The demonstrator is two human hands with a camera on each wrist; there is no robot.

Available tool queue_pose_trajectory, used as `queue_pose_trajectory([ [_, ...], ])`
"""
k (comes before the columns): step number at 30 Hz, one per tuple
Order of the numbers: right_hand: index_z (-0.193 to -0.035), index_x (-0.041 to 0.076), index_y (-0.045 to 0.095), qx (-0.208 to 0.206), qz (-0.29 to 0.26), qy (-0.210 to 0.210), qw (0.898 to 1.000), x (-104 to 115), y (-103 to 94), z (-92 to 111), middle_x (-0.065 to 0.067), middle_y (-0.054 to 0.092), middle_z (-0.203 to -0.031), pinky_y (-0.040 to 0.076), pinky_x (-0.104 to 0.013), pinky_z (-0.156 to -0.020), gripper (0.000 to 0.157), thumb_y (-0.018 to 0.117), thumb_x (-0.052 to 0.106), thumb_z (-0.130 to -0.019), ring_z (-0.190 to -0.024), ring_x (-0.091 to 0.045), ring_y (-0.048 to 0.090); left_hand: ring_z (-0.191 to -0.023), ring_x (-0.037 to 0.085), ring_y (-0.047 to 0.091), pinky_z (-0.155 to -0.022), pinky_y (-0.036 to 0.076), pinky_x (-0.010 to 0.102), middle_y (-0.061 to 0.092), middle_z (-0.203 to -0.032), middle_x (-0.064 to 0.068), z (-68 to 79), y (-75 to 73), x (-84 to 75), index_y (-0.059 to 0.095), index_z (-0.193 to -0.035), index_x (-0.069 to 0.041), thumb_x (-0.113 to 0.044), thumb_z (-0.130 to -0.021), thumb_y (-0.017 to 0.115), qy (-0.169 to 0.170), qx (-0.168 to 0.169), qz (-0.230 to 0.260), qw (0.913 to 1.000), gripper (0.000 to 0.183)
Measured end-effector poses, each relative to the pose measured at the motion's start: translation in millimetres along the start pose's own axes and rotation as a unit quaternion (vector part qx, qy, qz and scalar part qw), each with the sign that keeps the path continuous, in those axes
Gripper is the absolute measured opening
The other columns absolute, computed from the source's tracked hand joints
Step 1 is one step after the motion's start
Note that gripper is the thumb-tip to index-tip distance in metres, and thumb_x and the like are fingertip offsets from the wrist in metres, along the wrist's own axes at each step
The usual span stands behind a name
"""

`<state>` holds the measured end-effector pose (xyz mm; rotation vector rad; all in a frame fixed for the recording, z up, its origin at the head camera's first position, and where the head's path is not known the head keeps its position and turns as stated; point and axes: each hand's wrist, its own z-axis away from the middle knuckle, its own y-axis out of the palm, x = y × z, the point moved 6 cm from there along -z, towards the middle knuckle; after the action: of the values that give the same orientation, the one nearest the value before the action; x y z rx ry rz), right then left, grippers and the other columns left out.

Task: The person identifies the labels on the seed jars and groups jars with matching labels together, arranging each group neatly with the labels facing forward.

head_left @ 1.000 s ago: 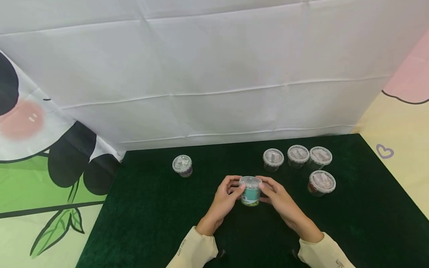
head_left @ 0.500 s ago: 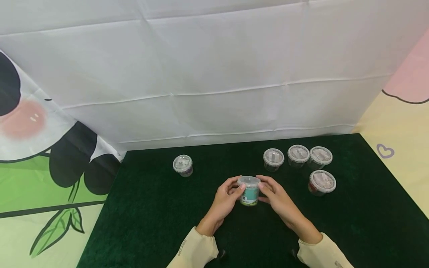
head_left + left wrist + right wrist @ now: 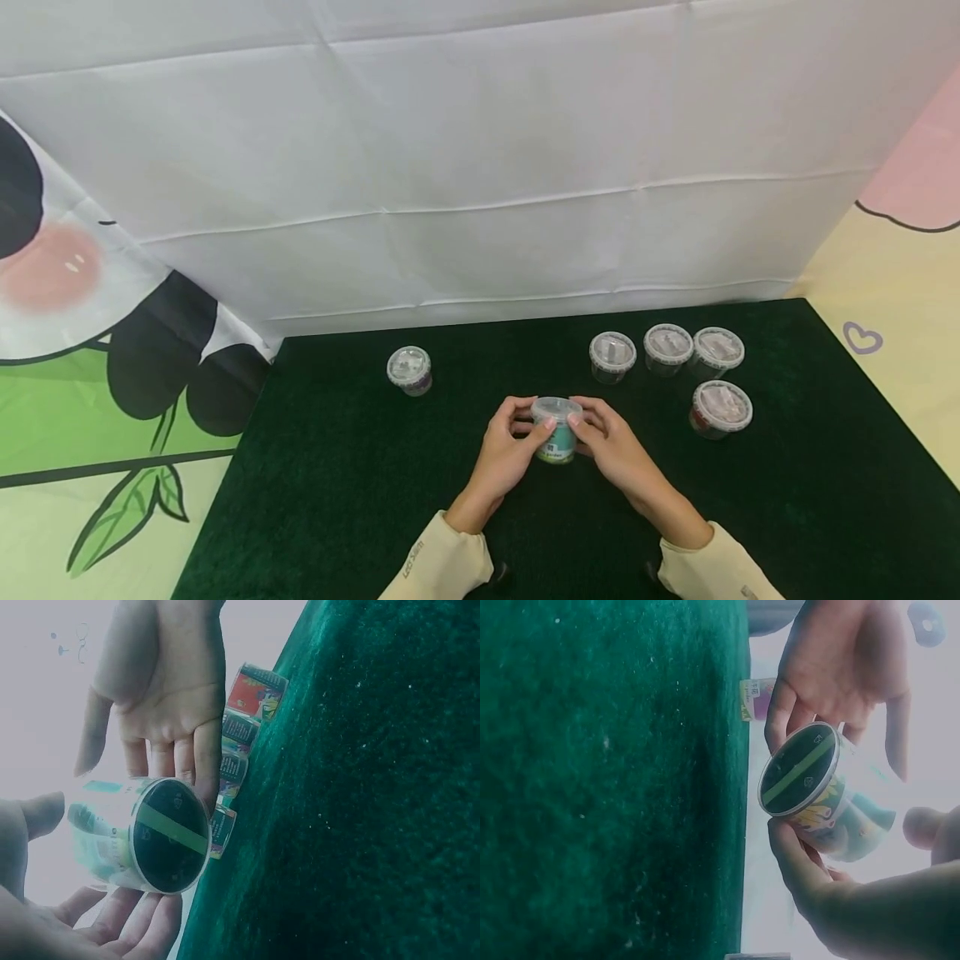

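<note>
A small round tub with a clear lid and a teal-green label is held between my two hands. My left hand grips its left side, thumb on the near face below the rim and fingers round the back. On the other side my right hand grips it the same way, its thumb near the lid's edge. Both wrist views show the tub's dark base with a pale green strip across it, raised off the tabletop. Parts of the label are hidden behind the thumbs.
A dark green cloth-covered table lies below. One lidded tub stands alone at the back left. Several more stand at the back right, among them one with reddish contents. A white curtain hangs behind the table.
The tub has shifted slightly left and turned a little, bringing a code on its label to the front. My hands have come closer together, and both thumbs now sit further over its front.
</note>
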<state>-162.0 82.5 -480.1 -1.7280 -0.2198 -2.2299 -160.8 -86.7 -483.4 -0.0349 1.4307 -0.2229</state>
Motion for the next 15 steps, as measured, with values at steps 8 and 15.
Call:
queue_pose_trajectory([
  [8,-0.16,0.003,0.033,0.028,-0.028,0.015,0.999,-1.3,-5.8,-1.3,-0.027,0.046,-0.157,0.041,-0.061,-0.118,0.051,0.044,0.025,-0.115,-0.145,-0.046,0.045,-0.114,0.022,0.06,-0.096,0.055,0.044,0.058,-0.135,0.01,-2.0,-0.6,3.1,0.052,-0.143,-0.011,-0.035,-0.107,0.062,-0.017,0.025,0.015,0.9994,0.044],
  [15,-0.163,0.005,0.03,0.062,-0.043,0.021,0.997,-2.0,-7.0,-2.0,-0.026,0.039,-0.16,0.038,-0.062,-0.12,0.055,0.044,0.029,-0.115,-0.148,-0.046,0.04,-0.117,0.022,0.064,-0.101,0.055,0.045,0.061,-0.138,0.009,-2.7,-0.2,6.8,0.05,-0.148,-0.01,-0.038,-0.109,0.058,-0.04,0.055,0.043,0.9968,0.049],
])
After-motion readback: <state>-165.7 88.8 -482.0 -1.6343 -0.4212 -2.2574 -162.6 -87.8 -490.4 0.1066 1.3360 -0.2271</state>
